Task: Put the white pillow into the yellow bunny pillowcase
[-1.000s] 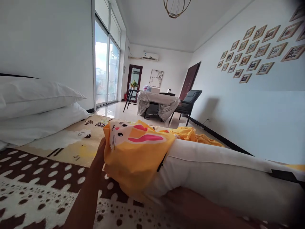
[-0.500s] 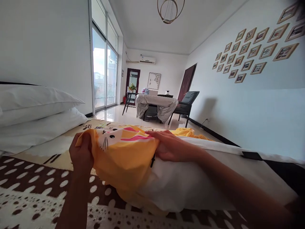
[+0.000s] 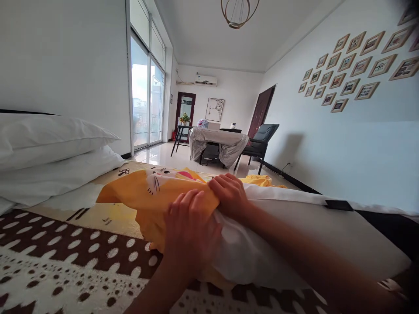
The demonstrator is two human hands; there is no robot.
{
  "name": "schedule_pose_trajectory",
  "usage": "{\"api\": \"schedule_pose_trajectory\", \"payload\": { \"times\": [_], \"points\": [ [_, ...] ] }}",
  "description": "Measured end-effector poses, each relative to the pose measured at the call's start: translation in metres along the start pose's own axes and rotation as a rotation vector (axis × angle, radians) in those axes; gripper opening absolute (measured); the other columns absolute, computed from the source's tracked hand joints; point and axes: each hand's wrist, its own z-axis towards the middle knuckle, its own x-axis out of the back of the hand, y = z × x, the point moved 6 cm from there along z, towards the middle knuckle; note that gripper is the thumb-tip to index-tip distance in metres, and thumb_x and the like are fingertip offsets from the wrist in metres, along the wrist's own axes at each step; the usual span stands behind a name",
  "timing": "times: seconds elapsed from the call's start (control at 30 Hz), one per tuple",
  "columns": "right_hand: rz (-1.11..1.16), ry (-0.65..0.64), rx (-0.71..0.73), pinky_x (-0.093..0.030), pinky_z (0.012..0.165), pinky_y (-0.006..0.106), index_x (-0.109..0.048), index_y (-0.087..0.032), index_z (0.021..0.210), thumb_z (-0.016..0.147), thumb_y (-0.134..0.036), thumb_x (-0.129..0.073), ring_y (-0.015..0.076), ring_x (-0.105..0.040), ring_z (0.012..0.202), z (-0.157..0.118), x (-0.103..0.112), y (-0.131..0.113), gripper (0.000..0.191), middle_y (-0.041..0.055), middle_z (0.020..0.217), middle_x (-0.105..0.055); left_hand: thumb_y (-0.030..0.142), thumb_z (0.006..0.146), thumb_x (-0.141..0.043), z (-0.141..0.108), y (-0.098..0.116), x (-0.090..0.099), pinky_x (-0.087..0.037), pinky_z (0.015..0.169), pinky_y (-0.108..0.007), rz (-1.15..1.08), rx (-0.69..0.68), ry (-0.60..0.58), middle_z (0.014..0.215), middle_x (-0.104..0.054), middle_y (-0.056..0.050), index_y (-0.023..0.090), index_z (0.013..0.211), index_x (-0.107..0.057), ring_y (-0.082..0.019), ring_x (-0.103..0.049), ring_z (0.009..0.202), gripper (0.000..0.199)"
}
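An orange cloth cover (image 3: 131,187) with a white cartoon animal face lies partly over a white pillow-like bundle (image 3: 242,248) in front of me. My right hand (image 3: 231,194) has its fingers curled round the cover's edge, where the orange cloth meets the white one. Just left of it and nearer to me, my left hand (image 3: 193,226) is on the orange cloth, blurred by motion, its fingers bent over the fabric. Whether it grips the cloth cannot be made out. The cover's left corner hangs loose over the patterned bedding.
White pillows (image 3: 55,148) are stacked at the left. Under the bundle spreads a brown and cream dotted blanket (image 3: 81,266). More orange cloth (image 3: 260,180) lies beyond my right hand. Farther off stand a draped table (image 3: 218,137) and a black chair (image 3: 262,141).
My left hand has let go of the cover's left corner and moved right, close to my right hand. The corner has dropped flatter. My right hand's fingers have curled in more.
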Motion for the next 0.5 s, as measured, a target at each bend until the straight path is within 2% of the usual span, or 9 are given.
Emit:
{"api": "schedule_pose_trajectory", "payload": {
  "times": [0.07, 0.13, 0.17, 0.23, 0.3, 0.37, 0.43, 0.5],
  "points": [
    [-0.014, 0.057, 0.028, -0.027, 0.060, 0.029, -0.053, -0.018, 0.065, 0.086, -0.018, -0.043, 0.0146, -0.045, 0.059, -0.003, 0.006, 0.000, 0.024, 0.0031, 0.061, -0.057, 0.025, 0.080, -0.056, -0.005, 0.003, -0.019, -0.038, 0.086, -0.044, 0.076, -0.012, -0.025, 0.115, -0.057, -0.018, 0.009, 0.121, -0.046, -0.031, -0.051, 0.102, 0.045],
    [-0.058, -0.003, 0.019, -0.028, 0.062, 0.029, -0.057, -0.017, 0.072, 0.085, -0.017, -0.044, 0.0158, -0.050, 0.065, -0.002, 0.006, 0.002, 0.018, 0.0043, 0.067, -0.061, 0.014, 0.080, -0.050, -0.009, -0.004, -0.029, -0.039, 0.076, -0.040, 0.090, -0.028, 0.017, 0.098, -0.061, -0.014, 0.011, 0.104, -0.054, -0.026, -0.052, 0.087, 0.024],
    [-0.086, -0.075, -0.025, -0.028, 0.062, 0.029, -0.059, -0.017, 0.078, 0.083, -0.017, -0.045, 0.0168, -0.052, 0.068, -0.001, 0.004, 0.006, 0.014, 0.0049, 0.072, -0.063, 0.009, 0.080, -0.048, -0.010, -0.008, -0.030, -0.039, 0.072, -0.037, 0.068, -0.045, 0.054, 0.088, -0.061, -0.011, 0.013, 0.093, -0.055, -0.023, -0.051, 0.081, 0.015],
    [-0.121, -0.283, -0.194, -0.028, 0.061, 0.029, -0.060, -0.018, 0.088, 0.081, -0.018, -0.048, 0.0184, -0.055, 0.074, 0.001, -0.001, 0.021, 0.013, 0.0057, 0.079, -0.066, 0.003, 0.079, -0.044, -0.010, -0.015, -0.027, -0.038, 0.068, -0.034, 0.003, -0.081, 0.124, 0.074, -0.058, -0.007, 0.017, 0.077, -0.051, -0.020, -0.049, 0.073, 0.015],
    [-0.128, -0.519, -0.395, -0.028, 0.059, 0.028, -0.059, -0.018, 0.091, 0.080, -0.025, -0.051, 0.0196, -0.058, 0.073, -0.005, -0.006, 0.040, 0.015, 0.0064, 0.083, -0.067, 0.001, 0.078, -0.043, -0.010, -0.015, -0.021, -0.038, 0.067, -0.032, -0.055, -0.110, 0.157, 0.071, -0.057, -0.005, 0.018, 0.074, -0.049, -0.019, -0.048, 0.073, 0.018],
    [-0.151, -0.702, -0.541, -0.029, 0.059, 0.028, -0.059, -0.018, 0.091, 0.081, -0.032, -0.051, 0.0208, -0.060, 0.069, -0.014, -0.005, 0.055, 0.019, 0.0072, 0.080, -0.067, 0.001, 0.078, -0.043, -0.010, -0.013, -0.017, -0.039, 0.068, -0.032, -0.087, -0.123, 0.168, 0.071, -0.057, -0.005, 0.018, 0.075, -0.049, -0.019, -0.048, 0.072, 0.018],
    [-0.194, -0.787, -0.607, -0.031, 0.060, 0.028, -0.060, -0.017, 0.090, 0.083, -0.036, -0.049, 0.0229, -0.062, 0.068, -0.023, -0.003, 0.063, 0.023, 0.0090, 0.074, -0.067, 0.001, 0.078, -0.042, -0.010, -0.009, -0.014, -0.040, 0.067, -0.032, -0.103, -0.132, 0.159, 0.070, -0.057, -0.005, 0.018, 0.075, -0.050, -0.018, -0.048, 0.072, 0.019],
    [-0.191, -0.806, -0.589, -0.032, 0.060, 0.028, -0.062, -0.016, 0.086, 0.086, -0.036, -0.045, 0.0243, -0.064, 0.069, -0.029, -0.006, 0.060, 0.026, 0.0114, 0.073, -0.067, 0.001, 0.077, -0.042, -0.009, -0.005, -0.013, -0.040, 0.068, -0.032, -0.093, -0.136, 0.128, 0.070, -0.057, -0.005, 0.017, 0.073, -0.050, -0.019, -0.049, 0.072, 0.019]
  ]
}}
